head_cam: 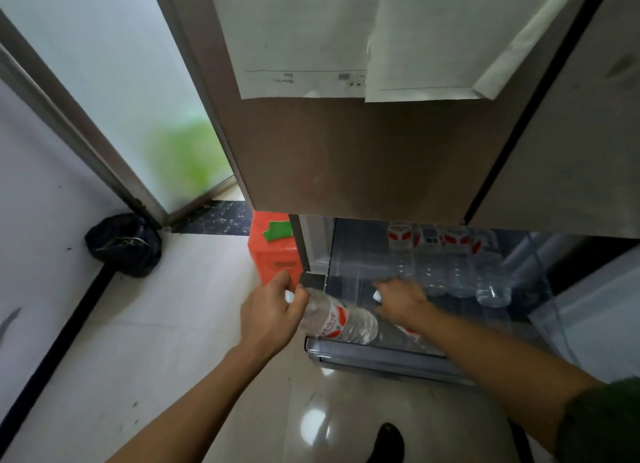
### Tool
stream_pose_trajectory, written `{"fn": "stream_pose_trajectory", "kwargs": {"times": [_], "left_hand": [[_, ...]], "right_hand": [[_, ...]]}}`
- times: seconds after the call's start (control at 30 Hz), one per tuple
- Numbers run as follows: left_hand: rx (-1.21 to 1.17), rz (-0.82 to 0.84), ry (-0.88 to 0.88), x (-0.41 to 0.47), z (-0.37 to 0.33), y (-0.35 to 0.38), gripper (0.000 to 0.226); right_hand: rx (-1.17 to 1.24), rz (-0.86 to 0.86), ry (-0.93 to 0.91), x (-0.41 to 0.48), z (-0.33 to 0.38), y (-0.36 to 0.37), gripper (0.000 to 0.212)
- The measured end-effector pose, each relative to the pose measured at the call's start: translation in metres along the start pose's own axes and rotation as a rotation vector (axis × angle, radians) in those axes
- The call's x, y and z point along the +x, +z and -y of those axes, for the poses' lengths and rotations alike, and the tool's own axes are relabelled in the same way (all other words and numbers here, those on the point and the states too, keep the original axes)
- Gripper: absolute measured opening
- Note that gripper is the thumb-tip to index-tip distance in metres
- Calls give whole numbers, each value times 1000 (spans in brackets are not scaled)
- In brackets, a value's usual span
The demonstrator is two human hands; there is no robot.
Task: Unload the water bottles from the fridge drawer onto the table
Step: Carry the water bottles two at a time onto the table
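Observation:
The fridge drawer [381, 357] is pulled open low in front of me, under the brown fridge door. My left hand [270, 310] grips the neck and white cap of a clear water bottle [341, 318] with a red and white label, held tilted over the drawer's front left corner. My right hand [400, 298] reaches inside the drawer and closes around the white cap of a second bottle [410, 332], most of which lies hidden under my forearm. Several more bottles [457, 265] lie in a row at the back right of the drawer.
An orange crate [273, 254] with a green cloth on it stands on the floor left of the fridge. A black bag [123, 244] sits in the corner by the frosted glass door. Papers hang on the fridge door [346, 143] overhead. My shoe [389, 440] shows on the pale tiled floor.

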State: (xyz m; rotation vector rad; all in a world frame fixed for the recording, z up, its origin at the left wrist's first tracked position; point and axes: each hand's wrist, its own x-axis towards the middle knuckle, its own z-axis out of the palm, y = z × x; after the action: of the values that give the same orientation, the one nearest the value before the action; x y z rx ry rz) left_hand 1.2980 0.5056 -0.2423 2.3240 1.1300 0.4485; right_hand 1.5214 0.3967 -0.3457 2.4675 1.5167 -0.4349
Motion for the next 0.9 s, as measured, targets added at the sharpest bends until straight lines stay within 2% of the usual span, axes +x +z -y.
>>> {"fn": "stream_pose_trajectory", "kwargs": {"times": [0.17,0.33,0.47,0.57,0.7,0.8,0.9], "left_hand": [[22,-4,-39,-8,9,-1,23],[19,40,42,-5,-3,-1,30],[74,90,162,0,-19,-1,16],[123,88,243,3,-26,-1,24],[182,68,331,6,-37,-10,31],[186,26,369,3,-50,-28,29],[170,-44,370,-8,-62,-54,23]], "right_hand": [[-117,77,11,18,9,4,29],[-56,79,100,-10,-13,-20,46],[-53,-57,189,-55,-34,-38,50],[13,-107,237,-95,-47,-51,52],[178,-179,327,-153,-62,-63,44],[303,-337,412,-188,-62,-78,36],[328,-560,401,-206,-46,-109,32]]}}
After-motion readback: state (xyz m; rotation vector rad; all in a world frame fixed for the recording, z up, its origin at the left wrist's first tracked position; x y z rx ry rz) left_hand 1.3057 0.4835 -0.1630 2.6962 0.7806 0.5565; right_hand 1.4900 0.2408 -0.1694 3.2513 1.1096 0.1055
